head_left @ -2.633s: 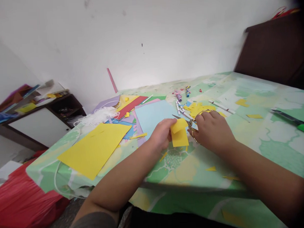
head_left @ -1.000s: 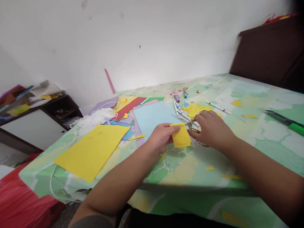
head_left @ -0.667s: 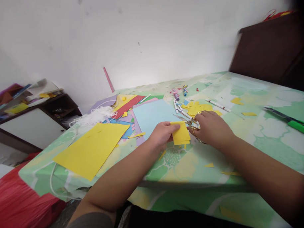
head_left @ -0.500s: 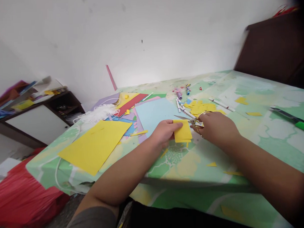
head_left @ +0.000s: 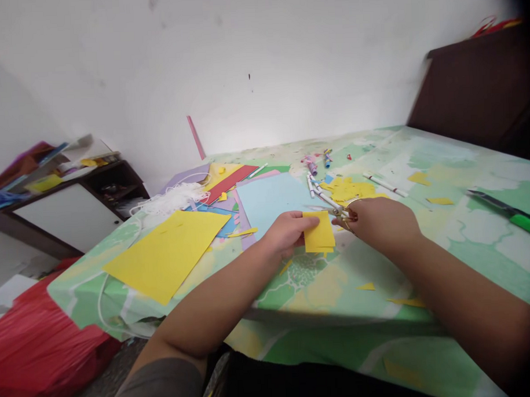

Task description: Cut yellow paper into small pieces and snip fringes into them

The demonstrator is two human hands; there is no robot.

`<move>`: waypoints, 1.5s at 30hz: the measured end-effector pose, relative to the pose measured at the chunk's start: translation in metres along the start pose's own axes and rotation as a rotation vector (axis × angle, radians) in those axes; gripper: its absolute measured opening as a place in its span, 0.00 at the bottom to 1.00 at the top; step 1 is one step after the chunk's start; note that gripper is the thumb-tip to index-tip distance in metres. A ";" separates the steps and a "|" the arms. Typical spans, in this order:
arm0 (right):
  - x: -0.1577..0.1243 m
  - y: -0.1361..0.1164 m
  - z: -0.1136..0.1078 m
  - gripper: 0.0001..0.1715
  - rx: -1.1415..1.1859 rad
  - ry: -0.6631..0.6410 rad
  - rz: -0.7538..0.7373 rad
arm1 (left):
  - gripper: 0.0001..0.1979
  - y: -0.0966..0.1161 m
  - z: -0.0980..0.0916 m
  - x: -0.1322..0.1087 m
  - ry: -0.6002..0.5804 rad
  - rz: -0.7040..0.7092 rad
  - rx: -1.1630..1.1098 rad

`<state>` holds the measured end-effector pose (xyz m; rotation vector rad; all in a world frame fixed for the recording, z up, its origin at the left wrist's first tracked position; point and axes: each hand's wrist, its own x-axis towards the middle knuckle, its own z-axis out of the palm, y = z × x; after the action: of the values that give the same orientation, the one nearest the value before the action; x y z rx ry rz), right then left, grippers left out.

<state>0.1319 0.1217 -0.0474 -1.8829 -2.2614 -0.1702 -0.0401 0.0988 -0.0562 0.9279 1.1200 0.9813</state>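
Observation:
Pinched between the thumb and fingers of my left hand [head_left: 289, 232] is a small stack of yellow paper [head_left: 319, 234], its layers slightly out of line at the lower edge. My right hand [head_left: 381, 223] is closed round the gold handles of a pair of scissors [head_left: 337, 210]. The scissor blades point left, along the top edge of the yellow stack. Whether they touch the paper I cannot tell. Behind both hands lies a light blue sheet [head_left: 269, 195], and a heap of yellow paper pieces [head_left: 349, 187] sits just beyond the scissors.
A large yellow sheet [head_left: 169, 254] and tangled white string [head_left: 173, 199] lie on the left of the table. White markers [head_left: 385, 185] are scattered behind my hands. Green-handled scissors [head_left: 509, 210] lie at the right. A red plastic bag [head_left: 48, 339] is below the table's left edge.
The scissors have closed from spread blades to nearly together, and my right hand's fingers have drawn in on the handles. The left hand keeps its hold on the paper.

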 end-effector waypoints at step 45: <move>-0.172 0.021 0.022 0.20 1.186 0.027 0.089 | 0.14 -0.042 -0.013 -0.129 0.431 0.600 0.851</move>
<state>0.1808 -0.0346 -0.1078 -1.2471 -1.5755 0.9284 -0.0656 -0.0351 -0.0626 1.8735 1.7298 1.2334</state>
